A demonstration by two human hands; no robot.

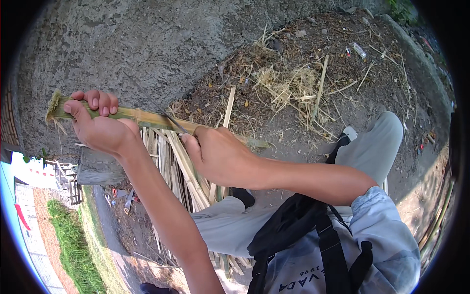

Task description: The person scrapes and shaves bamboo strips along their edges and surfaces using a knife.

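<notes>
A long green-and-yellow bamboo strip (147, 117) stretches across in front of me, with a frayed, bushy end at the left. My left hand (100, 120) is closed around it close to that frayed end. My right hand (220, 154) is closed on a knife, whose handle is hidden in the fist. The thin dark knife blade (169, 117) slants across the strip, its tip pointing up and left. Past my right fist the strip's other end shows over the ground. Whether the right fingers also touch the strip I cannot tell.
Many split bamboo strips (183, 169) lie below my hands. Pale shavings (289, 88) cover the dirt by a rough grey wall (147, 39). A wooden block (100, 166) stands at the left, with a saw (129, 202) on the ground nearby. A clear plastic bottle (359, 50) lies farther off.
</notes>
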